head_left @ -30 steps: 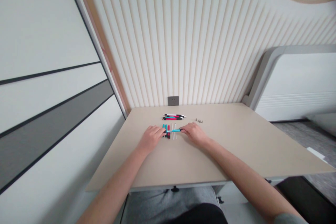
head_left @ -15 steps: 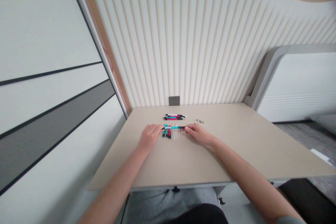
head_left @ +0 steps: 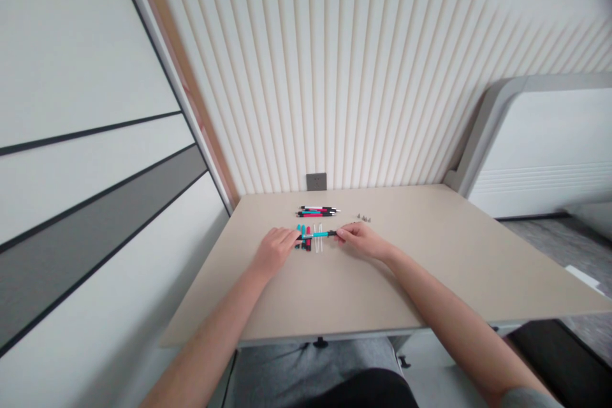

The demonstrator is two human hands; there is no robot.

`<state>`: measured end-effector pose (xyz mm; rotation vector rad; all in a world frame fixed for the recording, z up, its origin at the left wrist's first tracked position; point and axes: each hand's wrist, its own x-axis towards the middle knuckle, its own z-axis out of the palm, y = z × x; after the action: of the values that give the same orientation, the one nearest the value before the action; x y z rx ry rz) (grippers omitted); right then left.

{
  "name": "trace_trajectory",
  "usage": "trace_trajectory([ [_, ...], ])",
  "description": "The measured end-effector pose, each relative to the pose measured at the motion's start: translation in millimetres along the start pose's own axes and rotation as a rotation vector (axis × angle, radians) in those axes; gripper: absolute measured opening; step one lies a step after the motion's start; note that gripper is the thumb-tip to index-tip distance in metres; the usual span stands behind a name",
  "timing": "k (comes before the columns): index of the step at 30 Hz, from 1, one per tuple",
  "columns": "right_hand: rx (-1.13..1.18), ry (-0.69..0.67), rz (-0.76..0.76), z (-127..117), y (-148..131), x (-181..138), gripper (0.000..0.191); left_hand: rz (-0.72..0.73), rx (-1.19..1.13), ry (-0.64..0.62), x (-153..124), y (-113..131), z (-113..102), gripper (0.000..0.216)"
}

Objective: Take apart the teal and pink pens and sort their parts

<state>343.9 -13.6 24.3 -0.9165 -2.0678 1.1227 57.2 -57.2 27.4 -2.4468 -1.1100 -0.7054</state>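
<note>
A teal and black pen (head_left: 316, 235) lies level between my two hands over the beige table (head_left: 430, 268). My left hand (head_left: 275, 250) pinches its black left end. My right hand (head_left: 362, 240) pinches its right end. Just below the pen lie loose pen parts (head_left: 306, 242): teal, red and black barrels and clear thin tubes, standing side by side. Both hands rest low near the tabletop.
Three assembled pens (head_left: 317, 211) lie in a row farther back, near a grey wall socket (head_left: 316, 182). Several tiny metal bits (head_left: 363, 218) sit to their right. A ribbed wall rises behind the table; a white cabinet (head_left: 540, 146) stands at the right.
The pen stayed between my hands. My right hand drew slightly right then closed in again; my left fingers took hold of the pen's left end again.
</note>
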Motion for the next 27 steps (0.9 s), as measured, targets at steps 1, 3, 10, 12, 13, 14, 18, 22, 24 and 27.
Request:
trace_trajectory([
  [1,0.011,0.001,-0.004,-1,1,0,0.055,0.007,0.009,-0.006,0,1,0,0.024],
  [3,0.026,-0.003,-0.013,-3,1,0,0.055,0.015,0.033,-0.013,0,2,0,0.025],
  [10,-0.006,-0.043,-0.062,-4,-2,-1,0.050,0.054,0.059,-0.016,0,3,-1,0.025],
  [12,-0.051,-0.049,-0.067,-1,-1,0,0.043,0.063,0.054,-0.021,0,3,-1,0.025],
  [13,-0.071,-0.035,-0.060,0,-1,0,0.040,0.067,0.053,-0.026,0,3,-1,0.025],
  [14,-0.086,-0.011,-0.049,2,0,0,0.037,0.067,0.051,-0.029,0,3,-1,0.025],
  [18,-0.095,0.077,-0.041,5,0,2,0.031,0.014,0.022,-0.013,-1,1,3,0.024],
  [22,-0.088,0.121,-0.070,3,-3,1,0.030,-0.077,-0.065,-0.010,-3,-1,8,0.026],
  [24,-0.086,0.141,-0.082,3,-3,1,0.030,-0.120,-0.110,-0.018,-4,-2,10,0.026],
  [27,-0.062,0.125,-0.087,5,-1,1,0.031,-0.159,-0.165,-0.013,-5,-3,12,0.026],
])
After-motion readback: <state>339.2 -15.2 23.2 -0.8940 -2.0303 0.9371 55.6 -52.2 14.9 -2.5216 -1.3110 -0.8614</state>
